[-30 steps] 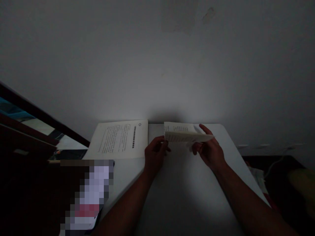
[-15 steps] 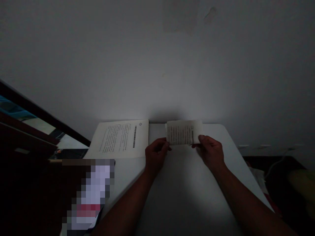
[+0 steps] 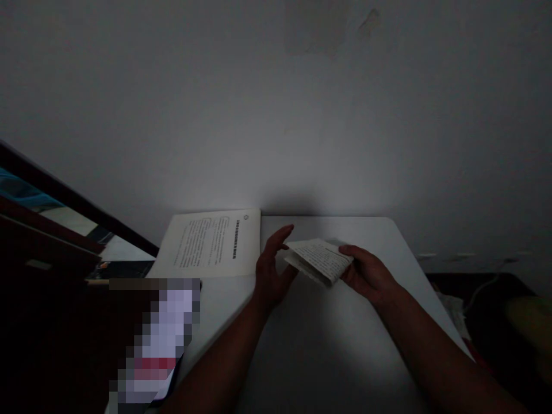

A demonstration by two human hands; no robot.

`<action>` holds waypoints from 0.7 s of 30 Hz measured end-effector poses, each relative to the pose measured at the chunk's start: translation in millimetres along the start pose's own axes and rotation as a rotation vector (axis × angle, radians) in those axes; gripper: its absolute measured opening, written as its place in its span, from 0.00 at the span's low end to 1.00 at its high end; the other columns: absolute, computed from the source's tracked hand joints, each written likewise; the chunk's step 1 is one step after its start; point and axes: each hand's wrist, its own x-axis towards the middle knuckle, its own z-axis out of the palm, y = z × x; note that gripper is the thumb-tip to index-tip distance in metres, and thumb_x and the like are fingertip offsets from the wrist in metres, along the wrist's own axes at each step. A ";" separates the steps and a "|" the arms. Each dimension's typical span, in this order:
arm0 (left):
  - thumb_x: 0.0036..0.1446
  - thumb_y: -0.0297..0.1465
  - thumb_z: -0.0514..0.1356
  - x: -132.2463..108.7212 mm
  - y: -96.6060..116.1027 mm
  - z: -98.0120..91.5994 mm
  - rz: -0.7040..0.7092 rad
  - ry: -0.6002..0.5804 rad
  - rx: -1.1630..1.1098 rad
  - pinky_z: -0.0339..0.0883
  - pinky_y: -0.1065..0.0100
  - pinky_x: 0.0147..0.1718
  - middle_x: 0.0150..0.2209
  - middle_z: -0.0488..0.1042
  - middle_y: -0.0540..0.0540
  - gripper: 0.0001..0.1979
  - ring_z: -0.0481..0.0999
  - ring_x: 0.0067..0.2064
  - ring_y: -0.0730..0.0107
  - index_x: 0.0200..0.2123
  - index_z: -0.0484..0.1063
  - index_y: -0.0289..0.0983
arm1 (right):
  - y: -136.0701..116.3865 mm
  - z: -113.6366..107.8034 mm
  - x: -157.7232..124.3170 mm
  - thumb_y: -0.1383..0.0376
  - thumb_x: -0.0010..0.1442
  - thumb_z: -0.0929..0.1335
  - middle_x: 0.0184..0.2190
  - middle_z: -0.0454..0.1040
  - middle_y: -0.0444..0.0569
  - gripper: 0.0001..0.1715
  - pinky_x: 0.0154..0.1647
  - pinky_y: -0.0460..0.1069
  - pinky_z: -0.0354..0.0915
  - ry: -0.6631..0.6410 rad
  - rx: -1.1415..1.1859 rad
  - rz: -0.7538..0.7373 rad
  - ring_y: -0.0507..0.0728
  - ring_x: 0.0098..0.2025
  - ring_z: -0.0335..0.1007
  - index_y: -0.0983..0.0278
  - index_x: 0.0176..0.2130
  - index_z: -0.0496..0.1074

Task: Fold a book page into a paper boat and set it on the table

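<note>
A folded sheet of printed paper is held above the white table, tilted, with its layers slightly parted along the near edge. My right hand pinches its right end between thumb and fingers. At the paper's left end is my left hand, its thumb and fingers spread apart around that end. Whether the left thumb touches the paper's underside I cannot tell. Left of my left hand, a stack of printed sheets or a booklet lies flat on the table.
The white table stands against a grey wall. At its left edge lies a pixelated phone-like object. A dark frame bar slants at far left. A pale cable and dim items are at right.
The folded paper has tipped from facing me to a slanted position, turned and lowered a little. My left fingers have released their pinch and spread; my right hand keeps its hold.
</note>
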 end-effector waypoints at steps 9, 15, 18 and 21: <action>0.57 0.38 0.57 -4.4 -2.6 6.1 -0.041 0.094 0.010 0.64 0.65 0.41 0.35 0.75 0.44 0.11 0.72 0.40 0.64 0.35 0.72 0.37 | 1.7 12.5 -11.7 0.57 0.55 0.67 0.20 0.75 0.48 0.13 0.16 0.45 0.64 -0.146 -0.044 0.219 0.51 0.16 0.67 0.66 0.30 0.71; 0.58 0.39 0.55 -5.5 -3.9 4.9 -0.268 0.070 0.015 0.58 0.74 0.26 0.24 0.66 0.52 0.14 0.65 0.28 0.73 0.25 0.65 0.37 | -1.2 13.6 -10.1 0.51 0.56 0.66 0.40 0.76 0.52 0.19 0.31 0.49 0.68 0.031 -0.254 -0.259 0.58 0.39 0.72 0.62 0.39 0.74; 0.58 0.40 0.54 -5.4 -5.8 5.7 -0.296 -0.040 -0.010 0.56 0.74 0.24 0.22 0.62 0.53 0.15 0.62 0.26 0.74 0.23 0.61 0.37 | -0.9 17.3 -12.0 0.50 0.55 0.66 0.41 0.76 0.50 0.19 0.35 0.51 0.67 -0.017 -0.215 -0.315 0.60 0.43 0.71 0.58 0.41 0.74; 0.57 0.40 0.54 -6.4 -5.2 7.4 -0.284 -0.153 -0.012 0.55 0.73 0.23 0.21 0.60 0.53 0.16 0.61 0.25 0.74 0.22 0.61 0.36 | 4.9 20.5 -11.2 0.53 0.54 0.68 0.37 0.77 0.49 0.17 0.36 0.52 0.67 -0.001 -0.156 -0.280 0.60 0.40 0.72 0.60 0.40 0.74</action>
